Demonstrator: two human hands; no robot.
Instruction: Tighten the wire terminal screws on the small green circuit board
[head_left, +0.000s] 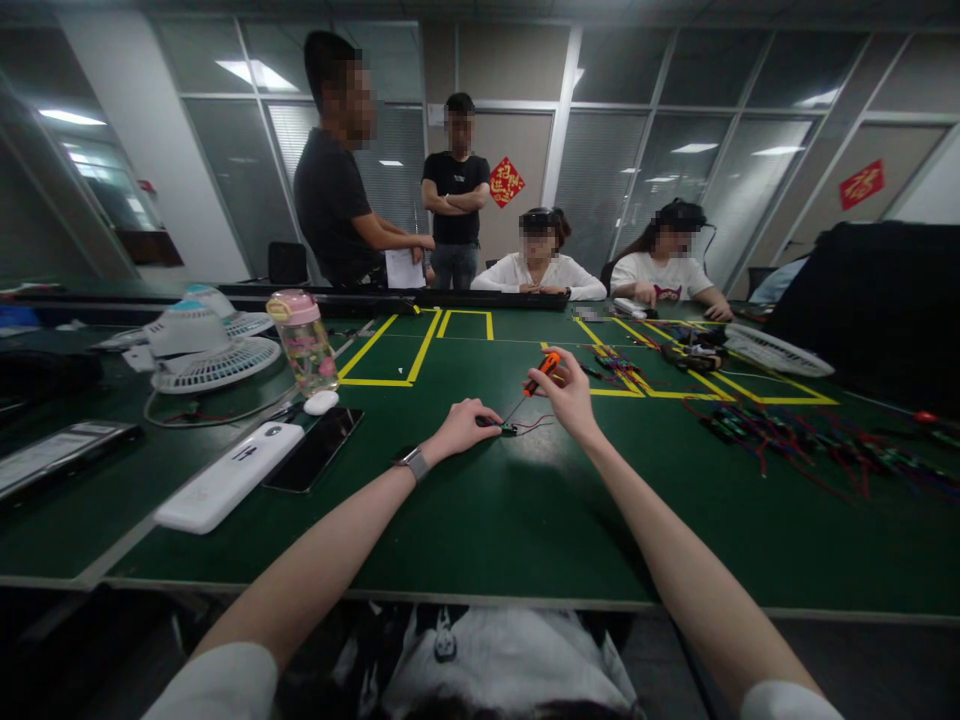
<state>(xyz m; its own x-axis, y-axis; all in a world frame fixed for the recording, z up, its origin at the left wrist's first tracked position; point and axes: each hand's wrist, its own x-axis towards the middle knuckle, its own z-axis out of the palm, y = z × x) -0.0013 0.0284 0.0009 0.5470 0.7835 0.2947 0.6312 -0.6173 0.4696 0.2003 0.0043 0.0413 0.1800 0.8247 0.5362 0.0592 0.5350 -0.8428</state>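
An orange-and-black screwdriver [541, 374] is gripped by its handle in my right hand [571, 395], its thin shaft slanting down to the left. The tip reaches a small green circuit board [510, 430] on the green table. My left hand [466, 430], with a watch on the wrist, pinches the board's left side, the fingers closed against it. Thin red and dark wires [534, 425] trail from the board to the right. My left fingers partly hide the board, and the exact spot under the tip is too small to make out.
To the left lie a white phone [232, 478], a black phone [319, 450], a pink-lidded bottle [304, 345] and white fan parts [214, 350]. Several wired boards [795, 435] are heaped at right. Yellow tape [375, 382] marks the table [465, 540]. People sit and stand across it.
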